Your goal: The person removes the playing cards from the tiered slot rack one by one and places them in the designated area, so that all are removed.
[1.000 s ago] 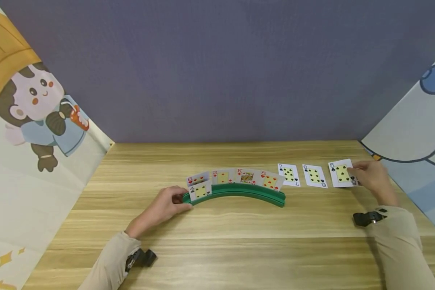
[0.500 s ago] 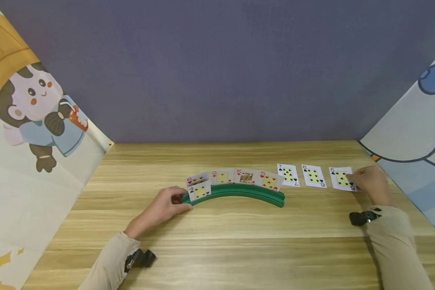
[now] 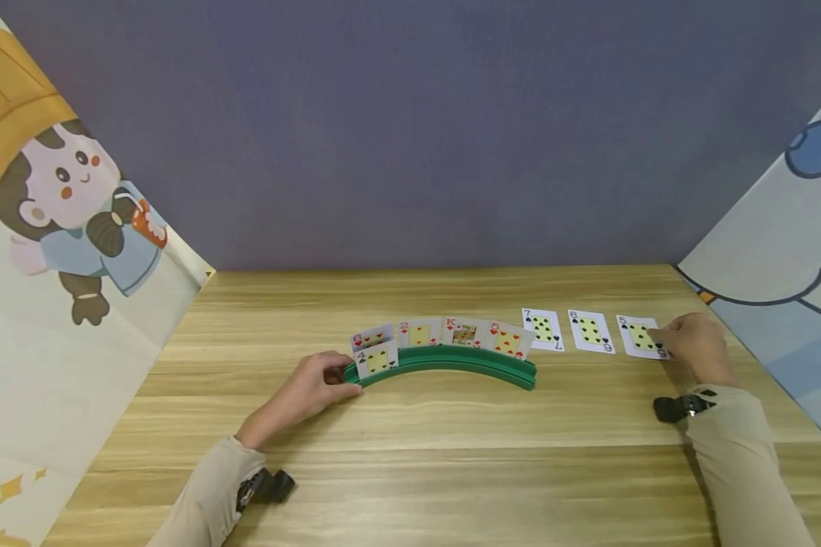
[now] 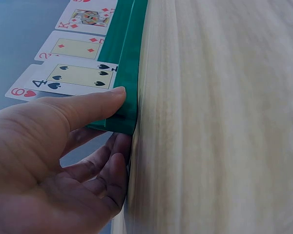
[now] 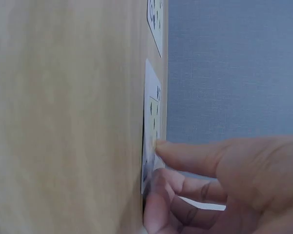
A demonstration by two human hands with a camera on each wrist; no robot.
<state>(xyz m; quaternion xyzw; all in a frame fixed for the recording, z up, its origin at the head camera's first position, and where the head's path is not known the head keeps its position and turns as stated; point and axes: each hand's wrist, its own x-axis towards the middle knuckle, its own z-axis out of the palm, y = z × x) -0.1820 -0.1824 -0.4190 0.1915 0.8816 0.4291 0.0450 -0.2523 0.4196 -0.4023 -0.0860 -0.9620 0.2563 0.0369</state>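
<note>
A grey-blue wall [image 3: 438, 144] fills the upper frame. The wooden tabletop [image 3: 479, 471] takes up the middle and lower frame. A white panel [image 3: 34, 365] closes the left side, printed with a cartoon figure [image 3: 68, 175] at upper left; a second printed panel [image 3: 780, 258] closes the right. Beige sleeves [image 3: 208, 494] enter at lower left and lower right.

The curved green rack [image 3: 445, 354] stands at centre. At its left end the left hand [image 3: 308, 391] pinches it, thumb on the front face. The right hand [image 3: 698, 346], right of centre, pinches the 5 of spades [image 3: 635, 335] by its right edge, thumb on the face, covering part of the card. Each wrist carries a black camera [image 3: 267, 486].

Cards in the rack, left to right: 6 of hearts [image 3: 374, 333], partly blocked by the 4 of spades [image 3: 378, 360] in front; 2 of diamonds [image 3: 419, 334]; K of diamonds [image 3: 463, 333]; 5 of hearts [image 3: 508, 341]. The last obscures the left edge of the 7 of spades [image 3: 543, 329], face up on the tabletop. The 6 of spades [image 3: 591, 332] lies between that card and the 5 of spades.
</note>
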